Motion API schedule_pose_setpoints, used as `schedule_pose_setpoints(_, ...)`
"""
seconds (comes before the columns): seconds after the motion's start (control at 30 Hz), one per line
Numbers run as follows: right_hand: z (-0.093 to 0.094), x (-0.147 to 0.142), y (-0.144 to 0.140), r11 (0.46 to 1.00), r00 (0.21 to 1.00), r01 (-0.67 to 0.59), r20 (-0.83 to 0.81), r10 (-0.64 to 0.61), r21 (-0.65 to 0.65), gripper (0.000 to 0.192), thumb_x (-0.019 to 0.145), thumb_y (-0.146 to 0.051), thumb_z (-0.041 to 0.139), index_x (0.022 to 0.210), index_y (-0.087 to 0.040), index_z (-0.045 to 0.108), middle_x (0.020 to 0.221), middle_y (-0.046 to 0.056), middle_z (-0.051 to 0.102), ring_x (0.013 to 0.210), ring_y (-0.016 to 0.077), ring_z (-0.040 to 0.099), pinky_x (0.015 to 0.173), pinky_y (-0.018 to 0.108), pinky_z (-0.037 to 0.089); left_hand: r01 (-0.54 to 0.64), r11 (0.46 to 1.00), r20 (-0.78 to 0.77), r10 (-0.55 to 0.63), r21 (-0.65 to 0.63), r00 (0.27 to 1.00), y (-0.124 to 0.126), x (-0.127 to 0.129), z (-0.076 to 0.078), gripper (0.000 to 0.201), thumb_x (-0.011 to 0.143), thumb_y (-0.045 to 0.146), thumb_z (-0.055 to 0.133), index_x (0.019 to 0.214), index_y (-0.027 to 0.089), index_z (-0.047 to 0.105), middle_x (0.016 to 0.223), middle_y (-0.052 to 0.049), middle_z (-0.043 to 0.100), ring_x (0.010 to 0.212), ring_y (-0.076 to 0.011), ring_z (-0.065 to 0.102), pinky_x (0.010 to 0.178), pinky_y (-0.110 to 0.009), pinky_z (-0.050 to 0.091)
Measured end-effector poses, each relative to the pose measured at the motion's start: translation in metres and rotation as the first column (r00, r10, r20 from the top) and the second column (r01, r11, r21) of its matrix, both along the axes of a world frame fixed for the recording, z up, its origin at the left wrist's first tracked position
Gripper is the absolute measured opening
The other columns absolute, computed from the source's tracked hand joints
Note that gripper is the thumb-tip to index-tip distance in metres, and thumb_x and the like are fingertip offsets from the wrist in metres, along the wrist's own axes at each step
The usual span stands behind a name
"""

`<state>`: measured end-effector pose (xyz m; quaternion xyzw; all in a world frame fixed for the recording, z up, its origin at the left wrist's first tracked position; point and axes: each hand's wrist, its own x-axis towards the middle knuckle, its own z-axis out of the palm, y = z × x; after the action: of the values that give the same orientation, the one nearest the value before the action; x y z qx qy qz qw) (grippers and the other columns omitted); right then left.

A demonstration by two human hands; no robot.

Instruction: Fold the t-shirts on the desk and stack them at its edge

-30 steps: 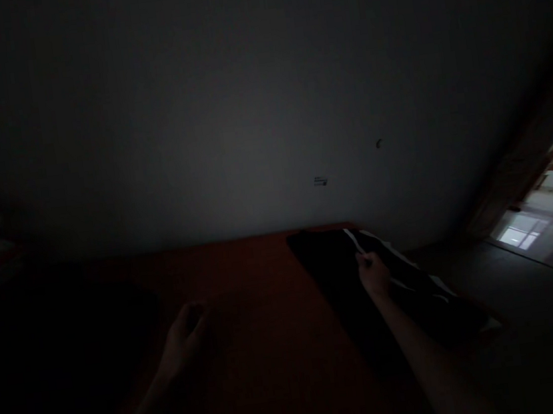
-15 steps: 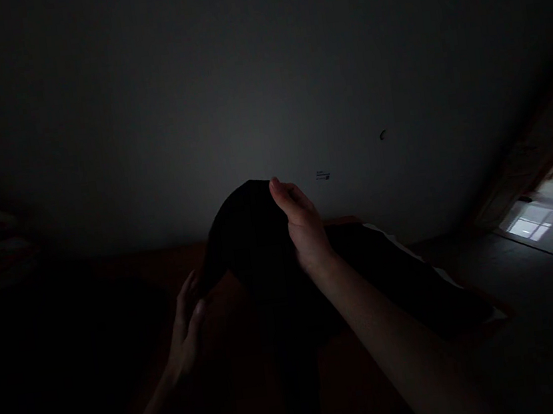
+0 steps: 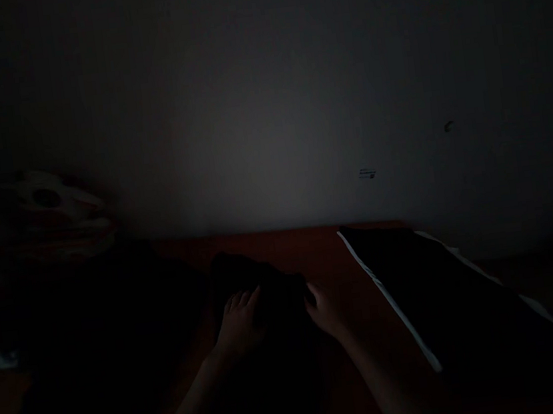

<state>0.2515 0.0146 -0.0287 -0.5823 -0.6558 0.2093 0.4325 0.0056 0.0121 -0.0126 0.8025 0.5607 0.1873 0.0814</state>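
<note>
The room is very dark. A black garment (image 3: 265,282) lies on a red-orange bed surface (image 3: 311,246) in front of me. My left hand (image 3: 240,320) rests flat on its left part, fingers spread. My right hand (image 3: 325,310) touches its right edge; whether the fingers pinch the cloth is too dark to tell. To the right lies a dark folded cloth with a white stripe (image 3: 417,284), apart from both hands.
A plain wall (image 3: 267,134) rises behind the bed. A pale rounded object with red marks (image 3: 49,208) sits at the back left. A dark heap of cloth (image 3: 95,336) covers the left of the bed.
My right hand took the black garment from the striped pile, lifted it, and brought it down in the middle. Both hands now sit on it. The view turned left.
</note>
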Motion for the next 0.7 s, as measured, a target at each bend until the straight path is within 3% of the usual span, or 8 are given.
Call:
schedule_pose_setpoints(0.1,0.001,0.006,0.005,0.998,0.99,0.066,-0.126,-0.068,-0.024,0.041,0.084,-0.056,0.059,0.104,-0.023,0.073,0.111,0.012,0.076,0.111,0.0308,0.067,0.102,0.046,0.048,0.001,0.999,-0.001,-0.001,-0.032,1.0,0.002,-0.007,0.005,0.066,0.078,0.016,0.062,0.143,0.027,0.058,0.129,-0.012,0.069,0.123,-0.0311,0.062,0.106,-0.047,0.047)
schedule_pose_setpoints(0.17,0.002,0.011,0.008,0.989,0.959,0.145,-0.243,-0.147,-0.028,0.05,0.082,-0.066,0.057,0.104,-0.023,0.072,0.116,0.012,0.075,0.116,0.0304,0.065,0.105,0.045,0.046,-0.028,0.999,0.073,0.031,-0.043,0.997,0.003,-0.012,0.009,0.065,0.078,0.007,0.055,0.139,0.025,0.062,0.124,-0.011,0.071,0.117,-0.0281,0.065,0.101,-0.043,0.051)
schedule_pose_setpoints(0.23,0.002,0.016,0.009,0.975,0.921,0.209,-0.321,-0.22,-0.07,0.055,0.079,-0.071,0.056,0.103,-0.023,0.071,0.117,0.013,0.074,0.115,0.0309,0.065,0.103,0.044,0.046,-0.08,0.996,0.229,0.089,-0.047,0.969,0.006,-0.019,0.014,0.062,0.079,0.005,0.05,0.137,0.021,0.064,0.126,-0.011,0.072,0.117,-0.0266,0.066,0.102,-0.042,0.052)
schedule_pose_setpoints(0.33,0.001,0.023,0.009,0.941,0.884,0.263,-0.339,-0.323,-0.212,0.062,0.075,-0.075,0.056,0.105,-0.023,0.071,0.112,0.013,0.075,0.109,0.0323,0.067,0.093,0.042,0.05,-0.162,0.987,0.509,0.144,-0.01,0.848,0.013,-0.036,0.033,0.056,0.082,0.009,0.048,0.135,0.018,0.063,0.13,-0.009,0.071,0.12,-0.0245,0.066,0.107,-0.041,0.051)
schedule_pose_setpoints(0.43,-0.002,0.026,0.009,0.929,0.872,0.264,-0.349,-0.345,-0.258,0.064,0.075,-0.076,0.055,0.107,-0.023,0.07,0.11,0.012,0.075,0.105,0.0316,0.068,0.087,0.04,0.052,-0.287,0.948,0.684,0.118,0.137,0.72,0.022,-0.064,0.075,0.052,0.086,0.014,0.047,0.136,0.016,0.061,0.132,-0.008,0.07,0.124,-0.0238,0.064,0.112,-0.042,0.047)
schedule_pose_setpoints(0.5,-0.004,0.027,0.01,0.942,0.873,0.229,-0.376,-0.311,-0.246,0.064,0.075,-0.076,0.054,0.107,-0.023,0.069,0.106,0.011,0.076,0.1,0.0304,0.069,0.084,0.04,0.052,-0.397,0.874,0.726,0.078,0.279,0.683,0.029,-0.09,0.112,0.051,0.087,0.016,0.048,0.136,0.016,0.06,0.136,-0.007,0.068,0.129,-0.0234,0.061,0.116,-0.042,0.043)
schedule_pose_setpoints(0.6,-0.008,0.026,0.012,0.956,0.865,0.176,-0.427,-0.265,-0.236,0.065,0.073,-0.077,0.057,0.105,-0.021,0.067,0.099,0.011,0.076,0.094,0.0291,0.071,0.082,0.04,0.053,-0.496,0.733,0.699,0.038,0.466,0.714,0.037,-0.138,0.168,0.051,0.087,0.016,0.048,0.138,0.016,0.058,0.139,-0.007,0.066,0.132,-0.0229,0.058,0.118,-0.042,0.04)
schedule_pose_setpoints(0.7,-0.011,0.026,0.014,0.967,0.851,0.131,-0.476,-0.223,-0.218,0.063,0.071,-0.076,0.062,0.103,-0.022,0.066,0.1,0.012,0.075,0.094,0.0289,0.071,0.083,0.04,0.054,-0.504,0.683,0.605,0.112,0.529,0.788,0.042,-0.188,0.201,0.052,0.088,0.017,0.047,0.139,0.016,0.056,0.135,-0.008,0.068,0.129,-0.0239,0.06,0.116,-0.044,0.042)
